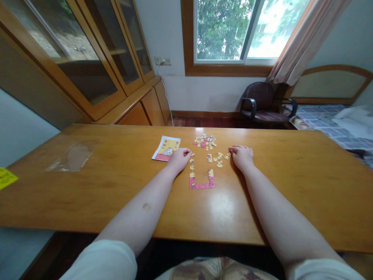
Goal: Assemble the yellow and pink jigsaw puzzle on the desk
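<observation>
Pink and yellow joined puzzle pieces (202,186) form a U-shaped border on the wooden table. My left hand (180,157) is closed at the top of the border's left column, by a yellow piece (192,155); what its fingertips hold, if anything, is too small to tell. My right hand (242,154) rests right of the loose yellow pieces (219,160), its fingers together at a piece (227,156). A pile of mixed pieces (205,142) lies farther back. Beside my left hand is a picture sheet (167,147), partly covered by the hand.
The wooden table (116,202) spans the view. A clear plastic bag (74,156) lies on its left side, and a yellow label (7,177) shows at the left edge. Beyond the table are a cabinet (145,105), an office chair (260,102) and a bed (332,120).
</observation>
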Tool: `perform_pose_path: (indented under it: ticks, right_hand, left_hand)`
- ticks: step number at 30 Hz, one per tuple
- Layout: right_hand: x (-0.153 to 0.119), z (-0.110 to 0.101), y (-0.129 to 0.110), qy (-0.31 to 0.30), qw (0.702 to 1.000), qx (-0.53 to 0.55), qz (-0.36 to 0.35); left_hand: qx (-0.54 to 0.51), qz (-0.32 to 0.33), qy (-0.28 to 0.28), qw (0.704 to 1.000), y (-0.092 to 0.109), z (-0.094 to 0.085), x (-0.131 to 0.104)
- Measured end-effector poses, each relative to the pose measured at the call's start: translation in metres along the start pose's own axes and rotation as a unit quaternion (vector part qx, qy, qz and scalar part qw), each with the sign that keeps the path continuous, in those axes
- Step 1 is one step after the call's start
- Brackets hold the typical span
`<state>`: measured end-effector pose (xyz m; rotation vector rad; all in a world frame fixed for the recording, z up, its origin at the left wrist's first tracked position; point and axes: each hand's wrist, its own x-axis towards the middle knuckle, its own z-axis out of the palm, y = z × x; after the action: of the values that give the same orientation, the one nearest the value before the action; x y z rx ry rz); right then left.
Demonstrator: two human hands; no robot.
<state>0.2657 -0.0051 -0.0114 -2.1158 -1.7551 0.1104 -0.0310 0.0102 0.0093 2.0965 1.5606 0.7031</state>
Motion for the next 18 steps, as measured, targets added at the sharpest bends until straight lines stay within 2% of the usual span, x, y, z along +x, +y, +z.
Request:
perform_pose_path:
  ticks: [18]
  right_hand:
    - [0.0001, -0.0071, -0.0015, -0.006, 0.995, -0.07, 0.064]
  left_hand:
    - [-0.007, -0.004, 0.001, 1.0, 0.0016, -0.001, -0.001]
